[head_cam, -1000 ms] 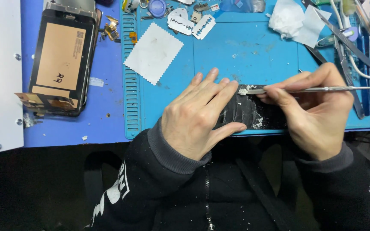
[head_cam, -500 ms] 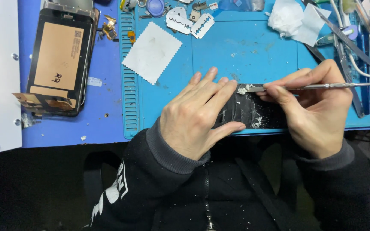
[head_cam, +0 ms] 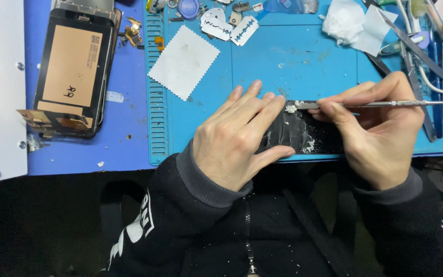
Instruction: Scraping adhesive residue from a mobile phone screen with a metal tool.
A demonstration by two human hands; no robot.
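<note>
Scraping panel [head_cam: 298, 134]: my left hand [head_cam: 239, 136] flat, fingers together; right hand [head_cam: 378, 125] fingers clamped on scraper [head_cam: 385, 104]. White residue [head_cam: 308, 146] loosened, some left at 3 o'clock.

Scraping at a black glass panel [head_cam: 293, 134]
Left hand [head_cam: 237, 138] pins it flat; right hand [head_cam: 380, 128] presses thin metal scraper [head_cam: 385, 104] onto white residue [head_cam: 292, 108].

the black panel [head_cam: 296, 134] lies flat at the near edge of the teal work mat [head_cam: 303, 66], its dark face smeared and dotted with whitish residue — thickest at its far edge. the thin metal scraper [head_cam: 380, 104] lies almost level, parallel to that edge — its flat tip resting on the residue.
</note>
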